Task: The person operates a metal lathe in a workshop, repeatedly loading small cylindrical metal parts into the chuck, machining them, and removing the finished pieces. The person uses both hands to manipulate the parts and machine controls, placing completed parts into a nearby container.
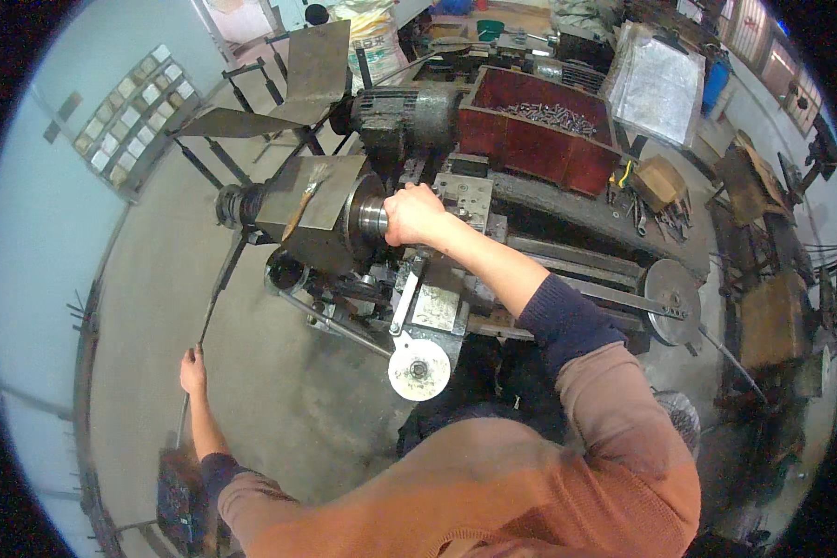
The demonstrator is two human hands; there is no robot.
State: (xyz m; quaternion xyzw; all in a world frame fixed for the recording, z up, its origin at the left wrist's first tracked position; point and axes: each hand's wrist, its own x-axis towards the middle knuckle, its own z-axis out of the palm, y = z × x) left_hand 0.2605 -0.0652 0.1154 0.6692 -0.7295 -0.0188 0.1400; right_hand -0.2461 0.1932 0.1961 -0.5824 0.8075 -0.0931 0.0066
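Note:
My left hand (192, 371), low on the left, is wrapped round a long dark metal lever (216, 296). The lever slants up to the rear end of a small lathe's spindle. My right hand (413, 215) is closed at the front of the shiny round spindle nose (372, 220). Whatever its fingers hold there is hidden from view. A paintbrush (302, 206) with a wooden handle lies on the sheet-metal cover (274, 200) over the headstock. Below my right forearm is a slide with a pale round handwheel (418, 369).
Behind the lathe is a dark red bin (537, 149) holding many small metal parts. A motor (406, 116) stands left of it. Wrenches (640, 216) and a cardboard box (659, 183) lie at the right. A large disc (671, 302) sits at the bed's right end.

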